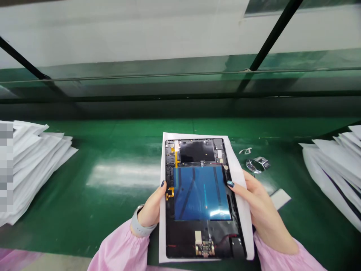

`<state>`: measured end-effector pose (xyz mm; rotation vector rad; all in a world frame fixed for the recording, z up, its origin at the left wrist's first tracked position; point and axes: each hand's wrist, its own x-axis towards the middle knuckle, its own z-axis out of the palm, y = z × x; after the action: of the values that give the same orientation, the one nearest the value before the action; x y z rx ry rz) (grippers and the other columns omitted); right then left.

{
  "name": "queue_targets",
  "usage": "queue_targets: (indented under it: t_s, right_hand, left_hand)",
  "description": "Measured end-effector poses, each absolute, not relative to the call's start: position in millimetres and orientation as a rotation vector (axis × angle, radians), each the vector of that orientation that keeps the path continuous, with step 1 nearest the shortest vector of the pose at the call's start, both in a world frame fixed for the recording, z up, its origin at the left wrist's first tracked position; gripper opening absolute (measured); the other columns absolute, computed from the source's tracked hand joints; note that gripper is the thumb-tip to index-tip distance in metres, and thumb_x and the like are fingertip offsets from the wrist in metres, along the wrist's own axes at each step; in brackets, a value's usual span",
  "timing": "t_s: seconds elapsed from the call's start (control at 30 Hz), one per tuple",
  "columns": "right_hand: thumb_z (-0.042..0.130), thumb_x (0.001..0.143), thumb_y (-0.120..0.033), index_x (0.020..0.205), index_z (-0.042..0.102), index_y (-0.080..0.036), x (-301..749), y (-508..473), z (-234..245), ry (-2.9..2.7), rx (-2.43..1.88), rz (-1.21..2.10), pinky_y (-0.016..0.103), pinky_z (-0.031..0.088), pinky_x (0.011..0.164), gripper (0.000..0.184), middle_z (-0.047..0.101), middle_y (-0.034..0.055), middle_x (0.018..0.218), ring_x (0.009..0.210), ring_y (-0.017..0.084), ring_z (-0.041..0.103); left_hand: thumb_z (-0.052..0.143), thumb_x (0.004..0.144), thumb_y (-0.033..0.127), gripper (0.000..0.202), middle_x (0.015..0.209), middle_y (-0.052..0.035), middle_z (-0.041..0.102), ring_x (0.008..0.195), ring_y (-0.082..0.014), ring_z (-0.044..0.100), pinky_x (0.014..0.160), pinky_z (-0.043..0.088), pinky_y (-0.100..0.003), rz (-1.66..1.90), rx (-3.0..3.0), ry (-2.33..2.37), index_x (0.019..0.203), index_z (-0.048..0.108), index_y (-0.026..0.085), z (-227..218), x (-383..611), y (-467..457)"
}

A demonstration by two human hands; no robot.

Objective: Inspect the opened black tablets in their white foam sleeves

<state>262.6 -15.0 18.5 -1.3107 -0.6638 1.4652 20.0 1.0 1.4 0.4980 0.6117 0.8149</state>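
Left hand (151,208) at nine o'clock, right hand (261,207) at three, we grip the black rectangular tablet (183,235) and white sheet (244,218) edgewise, likely sparing its glossy blue panel (200,194).

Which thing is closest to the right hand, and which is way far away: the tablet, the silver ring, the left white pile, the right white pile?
From the right hand:
1. Tablet: touching, on its left.
2. Silver ring: just beyond it.
3. Right white pile: off to the right.
4. Left white pile: far left.
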Motion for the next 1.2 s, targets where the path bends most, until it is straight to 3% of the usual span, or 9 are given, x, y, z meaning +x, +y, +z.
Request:
queue_targets:
  t_s: [0.23,0.4,0.57,0.77,1.0,1.2]
  right_hand:
    - [0.085,0.068,-0.035,0.106,0.073,-0.024,258,-16,29,-0.574,-1.316,1.428,0.027,0.053,0.054,0.041,0.078,0.0025,0.080,0.061,0.020,0.069]
    - [0.085,0.069,-0.034,0.102,0.074,-0.025,257,-18,27,-0.605,-1.289,1.386,0.027,0.053,0.056,0.036,0.078,0.0019,0.082,0.065,0.020,0.069]
    - [0.083,0.071,-0.036,0.104,0.074,-0.026,258,-20,24,-0.706,-1.296,1.315,0.033,0.056,0.068,0.036,0.079,0.0036,0.094,0.082,0.026,0.072]
    - [0.084,0.072,-0.039,0.105,0.074,-0.027,260,-18,21,-0.742,-1.269,1.326,0.033,0.056,0.072,0.037,0.079,0.0034,0.098,0.087,0.026,0.072]
    - [0.083,0.072,-0.040,0.106,0.074,-0.027,260,-17,19,-0.765,-1.268,1.305,0.034,0.057,0.076,0.037,0.079,0.0039,0.099,0.090,0.027,0.072]
    - [0.087,0.065,-0.048,0.103,0.074,-0.026,265,-23,11,-0.779,-1.239,1.307,0.037,0.058,0.067,0.046,0.078,0.0063,0.093,0.077,0.028,0.071]
  left_hand:
    - [0.085,0.070,0.033,0.035,0.085,0.0016,0.075,0.076,-0.0154,0.065,0.070,0.051,-0.021,0.911,0.758,0.705,0.104,0.079,0.028,-9,9,5]
    - [0.076,0.071,0.024,0.031,0.080,0.0029,0.071,0.071,-0.0157,0.058,0.065,0.049,-0.023,0.975,0.886,0.810,0.102,0.076,0.025,-16,7,6]
    - [0.071,0.068,0.016,0.026,0.076,0.0026,0.071,0.070,-0.0181,0.061,0.069,0.051,-0.026,1.036,1.005,0.944,0.093,0.075,0.023,-11,11,7]
    - [0.069,0.066,0.015,0.029,0.083,0.0001,0.076,0.076,-0.0206,0.065,0.072,0.053,-0.029,1.037,1.129,0.991,0.095,0.073,0.022,-2,15,9]
    - [0.067,0.076,0.017,0.029,0.093,-0.0034,0.077,0.083,-0.0221,0.069,0.078,0.055,-0.031,1.038,1.209,0.980,0.105,0.072,0.021,-4,12,8]
    - [0.070,0.084,0.029,0.032,0.101,-0.0029,0.077,0.088,-0.0212,0.070,0.084,0.055,-0.029,1.054,1.293,0.904,0.116,0.071,0.028,-6,4,4]
